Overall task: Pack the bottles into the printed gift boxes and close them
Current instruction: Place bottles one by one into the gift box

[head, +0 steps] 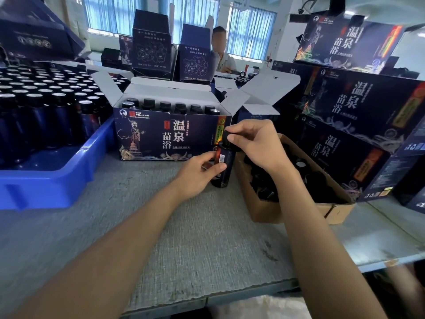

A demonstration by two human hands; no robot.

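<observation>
A dark bottle (224, 166) with a barcode label stands upright on the grey table, just in front of the right end of an open printed gift box (165, 137). My left hand (197, 173) grips the bottle's body. My right hand (253, 143) pinches the black cap (226, 137) on the bottle's neck. The gift box has its white flaps raised, and several capped bottles (165, 105) stand inside it in a row.
A blue tray (53, 178) full of silver-topped dark bottles sits at the left. A brown carton (299, 210) of black caps is at the right, under my right wrist. Closed gift boxes (358, 116) are stacked at the right. A person sits behind more open boxes (151, 49).
</observation>
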